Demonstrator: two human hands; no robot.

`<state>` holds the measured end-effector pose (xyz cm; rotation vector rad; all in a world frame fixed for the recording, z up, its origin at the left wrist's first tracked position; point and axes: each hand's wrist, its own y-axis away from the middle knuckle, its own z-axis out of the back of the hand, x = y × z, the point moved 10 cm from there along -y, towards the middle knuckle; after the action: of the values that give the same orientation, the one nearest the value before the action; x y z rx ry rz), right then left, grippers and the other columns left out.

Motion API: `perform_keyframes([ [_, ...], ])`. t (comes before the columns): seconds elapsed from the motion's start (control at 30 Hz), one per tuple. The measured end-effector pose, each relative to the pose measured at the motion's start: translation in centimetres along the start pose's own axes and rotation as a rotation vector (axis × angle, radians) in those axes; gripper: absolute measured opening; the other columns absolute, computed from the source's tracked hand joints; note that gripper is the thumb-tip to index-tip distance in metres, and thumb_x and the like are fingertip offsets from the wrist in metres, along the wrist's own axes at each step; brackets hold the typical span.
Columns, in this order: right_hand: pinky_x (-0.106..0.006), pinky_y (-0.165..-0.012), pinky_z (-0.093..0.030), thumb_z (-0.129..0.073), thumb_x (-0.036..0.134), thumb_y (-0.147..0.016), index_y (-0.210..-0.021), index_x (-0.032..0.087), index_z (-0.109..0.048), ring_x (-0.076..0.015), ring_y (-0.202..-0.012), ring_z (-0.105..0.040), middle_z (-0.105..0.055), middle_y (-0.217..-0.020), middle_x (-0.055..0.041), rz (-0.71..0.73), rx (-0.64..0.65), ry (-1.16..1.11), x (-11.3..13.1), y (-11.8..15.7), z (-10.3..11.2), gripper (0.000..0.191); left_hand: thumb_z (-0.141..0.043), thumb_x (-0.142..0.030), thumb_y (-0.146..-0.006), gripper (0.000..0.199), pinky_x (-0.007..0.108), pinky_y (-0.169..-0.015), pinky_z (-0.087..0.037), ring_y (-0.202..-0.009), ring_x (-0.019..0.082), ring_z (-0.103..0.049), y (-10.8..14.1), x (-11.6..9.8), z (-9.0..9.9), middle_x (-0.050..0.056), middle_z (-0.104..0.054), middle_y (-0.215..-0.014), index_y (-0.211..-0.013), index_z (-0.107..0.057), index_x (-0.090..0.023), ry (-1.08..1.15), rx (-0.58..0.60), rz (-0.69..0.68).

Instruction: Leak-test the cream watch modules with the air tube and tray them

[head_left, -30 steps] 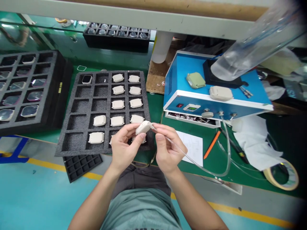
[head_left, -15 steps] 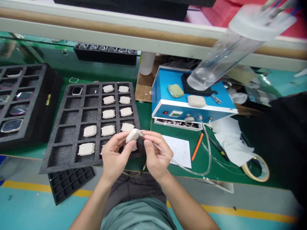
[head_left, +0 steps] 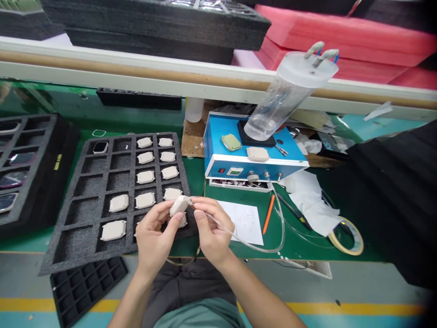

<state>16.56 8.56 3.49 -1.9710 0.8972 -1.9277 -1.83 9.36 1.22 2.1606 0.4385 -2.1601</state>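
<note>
My left hand (head_left: 153,234) pinches a beige watch case (head_left: 179,206) between thumb and fingers, tilted above the near right corner of a grey foam tray (head_left: 61,239). Close beside it, my right hand (head_left: 213,234) is closed on the end of a clear thin tube (head_left: 251,246), its tip at the case's right edge. Whether the tip touches the case I cannot tell. The tube runs back to a blue box-shaped machine (head_left: 213,136). Other beige cases (head_left: 114,230) lie in the tray's pockets, and one dark-faced watch (head_left: 100,147) sits in its far left pocket.
A clear cylinder (head_left: 278,100) stands on the machine, near a green case (head_left: 231,142) and a beige one. To the right lie paper (head_left: 247,223), an orange pen (head_left: 269,214), tissue (head_left: 312,200) and a tape roll (head_left: 358,241). Stacked trays (head_left: 51,182) stand left; a shelf (head_left: 136,70) crosses behind.
The camera view has tilted up and shifted, so more of the shelf shows. Both hands keep the same hold on the watch case and the tube.
</note>
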Motion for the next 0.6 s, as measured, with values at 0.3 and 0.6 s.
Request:
perform_keyframes([
  [0.3,-0.032,-0.090,-0.065,-0.066,0.011,-0.097,-0.106,0.026,-0.078,-0.0179,-0.102,-0.078,-0.081,-0.108,-0.0055,0.003,-0.003,0.000,0.14,-0.04,-0.02,0.021,-0.088,-0.030,-0.082,0.027,0.019,-0.080,-0.065,-0.088,0.019,-0.082,-0.12,0.12,-0.30,0.008,-0.085,-0.102,-0.105,-0.080,-0.018,0.029,0.019,0.027],
  [0.6,-0.034,-0.087,-0.066,-0.066,0.012,-0.097,-0.103,0.025,-0.079,-0.0188,-0.099,-0.079,-0.081,-0.105,-0.0066,0.020,-0.008,0.028,0.42,-0.16,-0.02,0.018,-0.089,-0.034,-0.081,0.030,0.021,-0.079,-0.065,-0.088,0.020,-0.082,-0.03,0.31,0.01,0.009,-0.084,-0.102,-0.104,-0.080,-0.017,0.021,0.019,0.046],
])
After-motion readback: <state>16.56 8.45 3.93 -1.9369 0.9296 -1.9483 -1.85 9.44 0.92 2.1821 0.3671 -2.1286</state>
